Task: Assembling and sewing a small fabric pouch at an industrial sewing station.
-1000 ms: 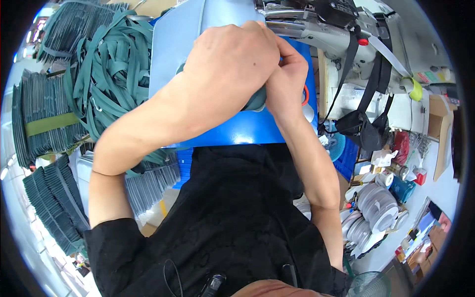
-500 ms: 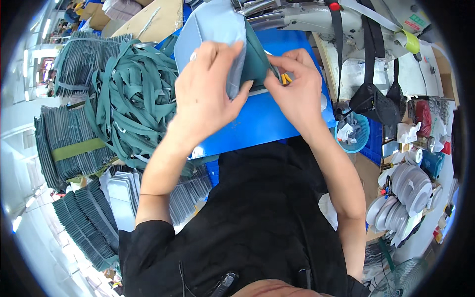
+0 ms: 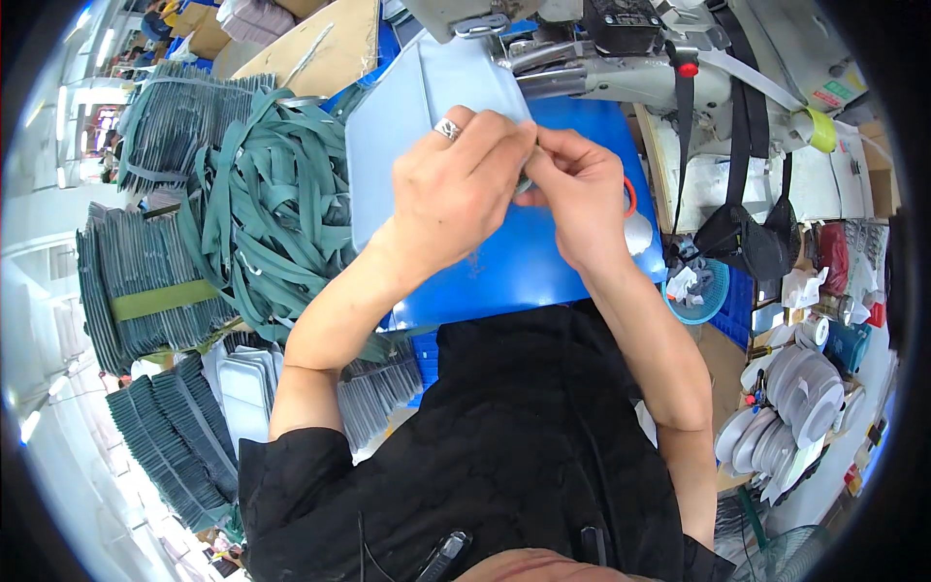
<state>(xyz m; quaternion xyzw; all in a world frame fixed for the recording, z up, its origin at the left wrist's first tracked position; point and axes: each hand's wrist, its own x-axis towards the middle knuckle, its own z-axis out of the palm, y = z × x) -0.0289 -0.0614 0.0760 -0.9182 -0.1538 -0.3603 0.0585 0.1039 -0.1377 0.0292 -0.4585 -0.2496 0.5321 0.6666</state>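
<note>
A pale grey-blue fabric panel point(image 3: 388, 126) lies flat on the blue work surface point(image 3: 485, 276), under the sewing machine point(image 3: 592, 73). My left hand point(image 3: 456, 189), with a ring on one finger, is closed at the panel's right edge. Against its fingertips, my right hand point(image 3: 587, 199) pinches at the same edge. A sliver of dark green shows between the two hands; the rest of what they grip is hidden. Part of a red-orange loop point(image 3: 631, 197) peeks out beside my right hand.
A tangled heap of green straps point(image 3: 276, 194) lies at the left, next to bundled stacks of panels point(image 3: 145, 276). Black straps with a mesh pouch point(image 3: 742, 242) hang at the right, above a blue basket point(image 3: 703, 291). White reels point(image 3: 800, 373) stand lower right.
My hands have come together at the panel's edge. The raised panel has been laid flatter, and its dark green side is now mostly out of sight. The view has shifted slightly.
</note>
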